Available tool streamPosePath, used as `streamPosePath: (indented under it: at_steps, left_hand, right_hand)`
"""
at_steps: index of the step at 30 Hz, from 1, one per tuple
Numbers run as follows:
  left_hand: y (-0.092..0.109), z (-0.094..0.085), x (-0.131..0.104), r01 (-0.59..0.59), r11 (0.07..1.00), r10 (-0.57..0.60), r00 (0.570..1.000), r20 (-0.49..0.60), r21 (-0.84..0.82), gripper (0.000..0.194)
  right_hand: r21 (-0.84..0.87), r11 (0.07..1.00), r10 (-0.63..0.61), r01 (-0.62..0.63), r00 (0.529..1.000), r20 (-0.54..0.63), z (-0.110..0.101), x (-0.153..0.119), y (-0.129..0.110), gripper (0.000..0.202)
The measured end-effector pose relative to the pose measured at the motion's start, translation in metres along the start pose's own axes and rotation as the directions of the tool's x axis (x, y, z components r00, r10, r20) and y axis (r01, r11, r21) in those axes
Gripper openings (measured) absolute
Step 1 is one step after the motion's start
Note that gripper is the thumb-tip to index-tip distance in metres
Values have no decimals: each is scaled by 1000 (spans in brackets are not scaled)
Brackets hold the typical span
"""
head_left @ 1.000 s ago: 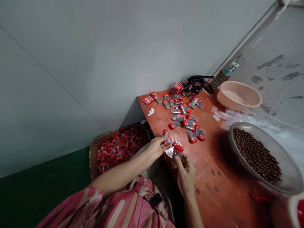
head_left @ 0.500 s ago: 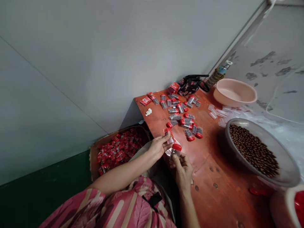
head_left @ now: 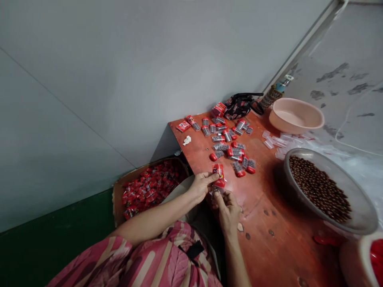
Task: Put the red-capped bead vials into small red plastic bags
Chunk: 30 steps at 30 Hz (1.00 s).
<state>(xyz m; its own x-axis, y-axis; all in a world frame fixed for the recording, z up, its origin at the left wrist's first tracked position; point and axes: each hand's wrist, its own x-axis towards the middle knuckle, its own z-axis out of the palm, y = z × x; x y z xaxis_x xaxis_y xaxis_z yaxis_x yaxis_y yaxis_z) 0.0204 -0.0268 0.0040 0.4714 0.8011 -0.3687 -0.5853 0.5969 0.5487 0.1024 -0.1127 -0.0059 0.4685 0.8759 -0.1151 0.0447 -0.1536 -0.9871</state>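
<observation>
Head view, centre to lower centre: left hand (head_left: 201,186) pinches red wrapper (head_left: 218,170); right hand (head_left: 229,211) grasps vial (head_left: 216,190) below it. Wrapper and vial cap (head_left: 220,183) meet, apparently overlapping, bringing both grips together. Bead bowl (head_left: 360,205), lower right.

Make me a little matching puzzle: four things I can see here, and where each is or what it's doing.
1. Round grey bowl
2. Brown cardboard box
3. Black floral fabric bag
4. Left hand

A. Pinching a red printed wrapper
B. Heaped with small red packets
C. By the plain grey wall
D. Holding glossy brown balls

Pairs: 1-D, 2-B, 3-C, 4-A
</observation>
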Motion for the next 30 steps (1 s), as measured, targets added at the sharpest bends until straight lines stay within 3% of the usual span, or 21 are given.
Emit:
streamPosePath:
  at_steps: [4, 9, 16, 22, 27, 30]
  left_hand:
    - [2, 0, -2, 3, 996, -9, 998, 67, 85, 32]
    - [0, -2, -1, 64, 976, -81, 994, 76, 208, 33]
    - [8, -5, 0, 38, 930, -96, 985, 142, 364, 33]
    - [4, -9, 0, -81, 850, 27, 993, 111, 520, 34]
    - [7, -4, -4, -40, 874, -29, 990, 135, 484, 36]
    - [8, -2, -4, -28, 898, -39, 989, 142, 440, 34]
  right_hand:
    - [-5, 999, -42, 41, 998, -39, 0, 1, 3, 26]
    - [-54, 995, -88, 84, 993, -76, -2, 0, 4, 28]
    - [284, 954, 71, -95, 993, 94, -5, 3, 4, 25]
    - [90, 995, -45, 51, 996, -74, -3, 0, 0, 23]
    - [322, 937, 117, -136, 990, 77, -3, 5, 4, 25]
    - [306, 946, 96, -106, 994, 45, -3, 6, 4, 24]
